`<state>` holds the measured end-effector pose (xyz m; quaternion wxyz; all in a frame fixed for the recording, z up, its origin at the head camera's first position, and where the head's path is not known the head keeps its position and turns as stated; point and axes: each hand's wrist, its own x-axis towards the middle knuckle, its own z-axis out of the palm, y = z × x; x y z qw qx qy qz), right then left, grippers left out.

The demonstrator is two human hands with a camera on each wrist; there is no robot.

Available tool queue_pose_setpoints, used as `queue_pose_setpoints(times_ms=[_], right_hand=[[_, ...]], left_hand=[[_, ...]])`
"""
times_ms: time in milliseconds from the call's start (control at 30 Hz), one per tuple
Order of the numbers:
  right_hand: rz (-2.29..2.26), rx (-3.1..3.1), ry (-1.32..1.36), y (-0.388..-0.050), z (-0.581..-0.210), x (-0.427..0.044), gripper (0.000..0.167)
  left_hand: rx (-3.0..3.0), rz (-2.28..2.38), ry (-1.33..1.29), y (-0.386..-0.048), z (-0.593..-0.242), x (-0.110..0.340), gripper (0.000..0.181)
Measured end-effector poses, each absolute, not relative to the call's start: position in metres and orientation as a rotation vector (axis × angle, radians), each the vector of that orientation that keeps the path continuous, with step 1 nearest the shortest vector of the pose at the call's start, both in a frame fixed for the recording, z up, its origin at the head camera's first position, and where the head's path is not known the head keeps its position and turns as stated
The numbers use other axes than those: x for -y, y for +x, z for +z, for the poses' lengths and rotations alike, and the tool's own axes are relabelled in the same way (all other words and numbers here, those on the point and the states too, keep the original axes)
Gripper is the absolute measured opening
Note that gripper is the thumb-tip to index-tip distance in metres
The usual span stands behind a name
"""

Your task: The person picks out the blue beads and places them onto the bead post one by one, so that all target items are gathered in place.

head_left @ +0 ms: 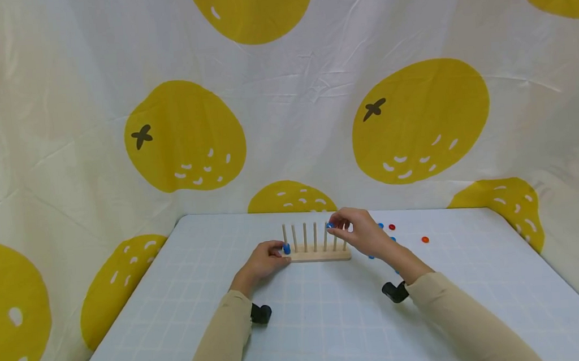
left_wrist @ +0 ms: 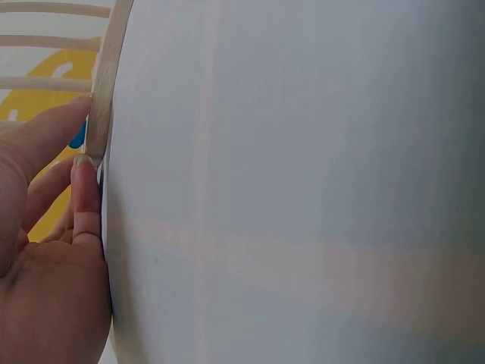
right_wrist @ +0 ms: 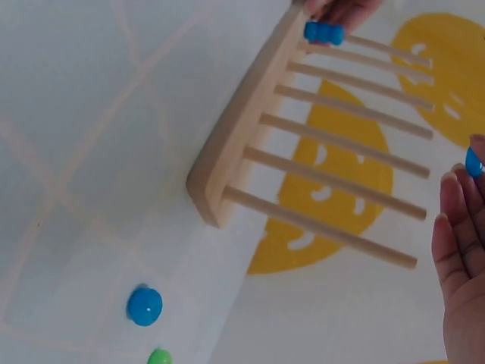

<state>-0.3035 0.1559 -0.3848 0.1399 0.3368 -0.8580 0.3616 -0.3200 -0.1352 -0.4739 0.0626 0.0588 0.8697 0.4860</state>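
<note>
One wooden rack (right_wrist: 246,114), seven pegs (right_wrist: 333,184); left fingers (left_wrist: 87,196) grip rack; right fingers (right_wrist: 456,224) pinch one blue bead (right_wrist: 474,161); two red beads (head_left: 425,239).

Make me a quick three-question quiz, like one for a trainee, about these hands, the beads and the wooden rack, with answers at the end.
1. Which colour is the bead that the right hand pinches?
A. Red
B. Blue
C. Green

2. How many pegs does the wooden rack have?

3. True or false: every peg carries beads.

Key:
1. B, blue.
2. Seven.
3. False; blue beads sit only on the end peg, the one nearest the left hand.
</note>
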Motion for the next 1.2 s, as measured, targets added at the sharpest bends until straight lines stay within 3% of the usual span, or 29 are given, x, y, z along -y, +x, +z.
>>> queue_pose_setpoints(times_ms=[1200], right_hand=[[1.025,2.554,1.112,-0.337,-0.375,-0.077,0.015]], left_hand=[[-2.614,1.483,0.196,-0.321,-0.473,0.136,0.048]])
